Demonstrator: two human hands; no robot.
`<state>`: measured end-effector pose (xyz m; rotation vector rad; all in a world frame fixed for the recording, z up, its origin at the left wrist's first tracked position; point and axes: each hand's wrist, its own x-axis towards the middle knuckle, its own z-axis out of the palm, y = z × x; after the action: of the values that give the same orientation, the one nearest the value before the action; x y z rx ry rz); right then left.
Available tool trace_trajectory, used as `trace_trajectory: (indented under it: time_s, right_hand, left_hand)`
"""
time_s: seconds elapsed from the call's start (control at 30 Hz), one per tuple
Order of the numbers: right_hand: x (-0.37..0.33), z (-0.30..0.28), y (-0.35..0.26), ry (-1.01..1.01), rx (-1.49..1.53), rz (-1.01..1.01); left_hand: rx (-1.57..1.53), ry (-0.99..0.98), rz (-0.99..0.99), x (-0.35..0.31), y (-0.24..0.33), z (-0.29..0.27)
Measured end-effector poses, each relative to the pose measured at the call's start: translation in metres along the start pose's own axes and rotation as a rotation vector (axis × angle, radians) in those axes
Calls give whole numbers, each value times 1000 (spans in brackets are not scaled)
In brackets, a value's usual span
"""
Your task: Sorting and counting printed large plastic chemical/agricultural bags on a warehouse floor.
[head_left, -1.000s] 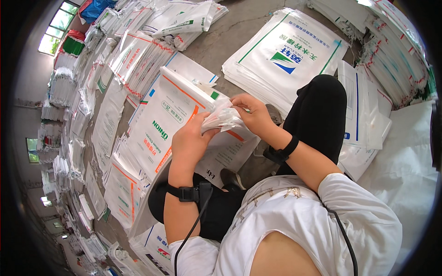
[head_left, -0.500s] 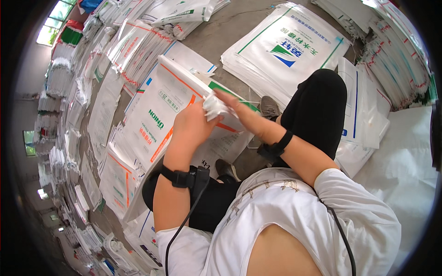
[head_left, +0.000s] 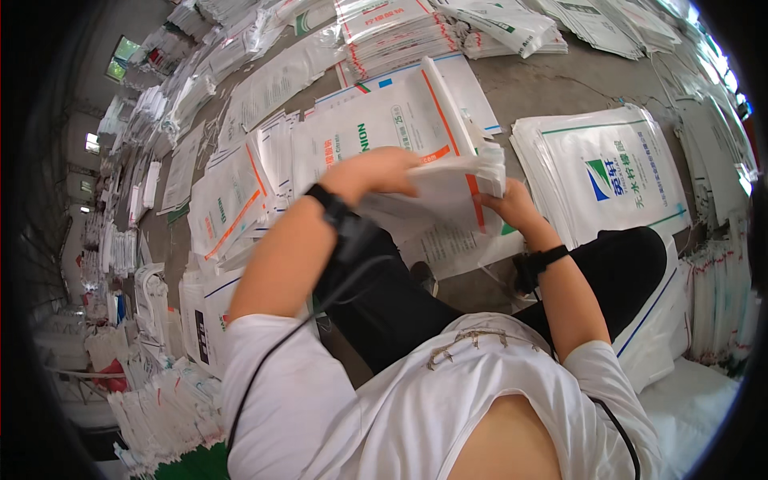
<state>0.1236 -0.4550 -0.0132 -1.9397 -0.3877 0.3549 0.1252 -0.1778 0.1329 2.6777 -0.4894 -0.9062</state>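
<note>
Pinching the bunched edge of a white orange-striped sack (head_left: 450, 190), right hand (head_left: 516, 206) has thumb on the near face, forearm slanting up and leftward. Left hand (head_left: 386, 171) lies palm-down at the sack's other side, elbow out wide, fingers partly hidden; can't tell if gripping. Sack sits between both hands, above the lap, overlapping the sack stack (head_left: 380, 120). Green-lined sack pile (head_left: 560, 152) right, on floor (head_left: 552, 84).

Your left forearm (head_left: 276, 260) is slanting up rightward, left hand (head_left: 384, 170) pointing inward; your right forearm (head_left: 566, 292) is slanting up leftward, right hand (head_left: 516, 206) gripping, thumb (head_left: 486, 201) pointing left.
</note>
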Motion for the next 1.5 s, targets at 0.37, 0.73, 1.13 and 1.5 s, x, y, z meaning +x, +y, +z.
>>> trace_trajectory:
  time_s: [0.37, 0.73, 1.13, 1.5]
  right_hand:
    - [31, -8, 9, 14, 50, 67]
    - [11, -47, -25, -65, 531, 9]
    - [24, 10, 15, -96, 486, 208]
    - [23, 37, 78, -106, 282, 204]
  left_hand:
    - [57, 595, -543, -187, -190, 126]
    - [33, 924, -601, -256, -63, 78]
    - [-228, 884, -740, -273, -81, 127]
    - [-56, 704, -904, -275, -93, 152]
